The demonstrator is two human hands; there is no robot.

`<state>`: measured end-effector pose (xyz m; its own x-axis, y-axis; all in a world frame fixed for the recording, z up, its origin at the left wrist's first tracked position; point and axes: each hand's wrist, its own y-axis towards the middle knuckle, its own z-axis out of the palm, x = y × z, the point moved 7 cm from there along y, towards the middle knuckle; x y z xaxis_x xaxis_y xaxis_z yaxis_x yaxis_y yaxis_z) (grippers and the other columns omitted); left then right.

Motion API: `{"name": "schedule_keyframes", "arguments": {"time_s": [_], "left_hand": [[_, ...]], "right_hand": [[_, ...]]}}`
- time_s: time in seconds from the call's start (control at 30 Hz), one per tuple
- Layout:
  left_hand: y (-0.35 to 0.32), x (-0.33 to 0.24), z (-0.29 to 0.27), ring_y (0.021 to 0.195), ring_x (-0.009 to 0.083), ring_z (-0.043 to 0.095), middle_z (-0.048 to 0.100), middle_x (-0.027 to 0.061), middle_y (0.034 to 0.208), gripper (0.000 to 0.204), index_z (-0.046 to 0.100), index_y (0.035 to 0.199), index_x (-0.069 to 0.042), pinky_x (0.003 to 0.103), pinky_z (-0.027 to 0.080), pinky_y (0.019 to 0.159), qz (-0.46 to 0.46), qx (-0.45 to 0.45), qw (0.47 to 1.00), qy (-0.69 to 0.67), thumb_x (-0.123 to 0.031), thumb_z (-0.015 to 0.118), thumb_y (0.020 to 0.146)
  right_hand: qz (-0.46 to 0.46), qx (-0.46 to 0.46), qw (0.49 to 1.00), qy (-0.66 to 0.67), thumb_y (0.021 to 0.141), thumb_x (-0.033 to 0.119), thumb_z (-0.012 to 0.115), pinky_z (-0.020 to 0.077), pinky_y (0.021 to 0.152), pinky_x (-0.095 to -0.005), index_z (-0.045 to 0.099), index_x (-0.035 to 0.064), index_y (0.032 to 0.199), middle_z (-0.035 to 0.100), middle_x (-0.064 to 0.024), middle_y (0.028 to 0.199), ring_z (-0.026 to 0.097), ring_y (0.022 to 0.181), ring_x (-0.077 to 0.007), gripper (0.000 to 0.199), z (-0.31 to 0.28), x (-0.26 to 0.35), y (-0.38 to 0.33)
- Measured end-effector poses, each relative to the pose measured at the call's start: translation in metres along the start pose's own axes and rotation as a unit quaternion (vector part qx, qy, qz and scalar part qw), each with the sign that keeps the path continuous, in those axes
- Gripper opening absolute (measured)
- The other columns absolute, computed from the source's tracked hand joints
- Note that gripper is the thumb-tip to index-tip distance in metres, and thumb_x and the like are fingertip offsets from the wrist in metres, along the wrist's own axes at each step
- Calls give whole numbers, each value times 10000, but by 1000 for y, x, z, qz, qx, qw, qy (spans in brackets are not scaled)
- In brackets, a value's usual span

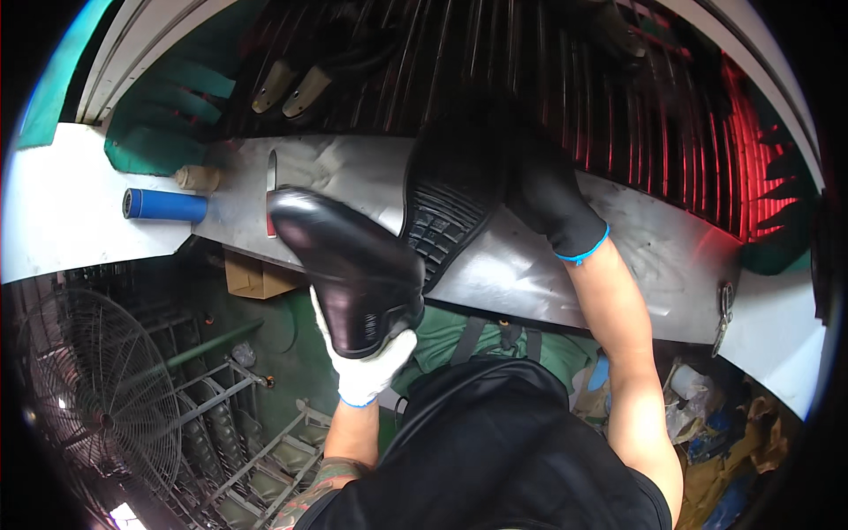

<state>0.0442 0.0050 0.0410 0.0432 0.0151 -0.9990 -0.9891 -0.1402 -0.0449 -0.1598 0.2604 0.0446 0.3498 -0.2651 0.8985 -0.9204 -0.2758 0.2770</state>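
My left hand (375,367), in a white glove, grips a glossy black shoe (344,252) from below at its heel end. The shoe tilts with its rounded toe toward the far left, over the metal plate's near edge. Just right of it stands a black sole (446,221), its blocky tread facing me. My right hand (552,194), in a black glove with a blue cuff edge, reaches along the sole's right side and seems to hold it. Dark surroundings hide that hand's fingers and the sole's far end.
Beyond the metal plate (517,265) run dark conveyor rods (495,53), glowing red at right. Shoes on lasts (305,88) lie on them. A knife (271,194), a blue cylinder (166,205) and a tape roll (199,178) sit left; scissors (724,309) right. A fan (106,389) stands lower left.
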Motion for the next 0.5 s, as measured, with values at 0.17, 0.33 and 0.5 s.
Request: {"name": "schedule_keyframes", "arguments": {"time_s": [0.17, 0.33, 0.5], "left_hand": [[1, -7, 19, 1282, 280, 617, 543, 200, 1475, 1131, 276, 1605, 49, 390, 512, 1068, 60, -24, 980, 189, -44, 908, 671], [7, -31, 45, 1132, 246, 695, 658, 183, 1310, 1028, 379, 1535, 57, 351, 551, 987, 82, 3, 940, 331, -47, 907, 659], [14, -47, 54, 1004, 255, 723, 703, 159, 1191, 867, 502, 1408, 37, 347, 566, 919, 105, 16, 925, 364, -68, 909, 650]], "right_hand": [[34, 58, 980, 188, 967, 160, 747, 406, 1190, -379, 457, 30, 1548, 540, -140, 1528, 523, 1398, -243, 661, -14, 55, -6], [32, 69, 922, 380, 730, 56, 960, 385, 1225, -412, 414, 64, 1570, 496, -127, 1567, 486, 1438, -227, 1001, -7, 68, -22], [-113, 98, 906, 396, 745, 74, 952, 390, 1223, -444, 439, 60, 1546, 500, -138, 1564, 481, 1452, -269, 951, -9, 74, -24]]}}
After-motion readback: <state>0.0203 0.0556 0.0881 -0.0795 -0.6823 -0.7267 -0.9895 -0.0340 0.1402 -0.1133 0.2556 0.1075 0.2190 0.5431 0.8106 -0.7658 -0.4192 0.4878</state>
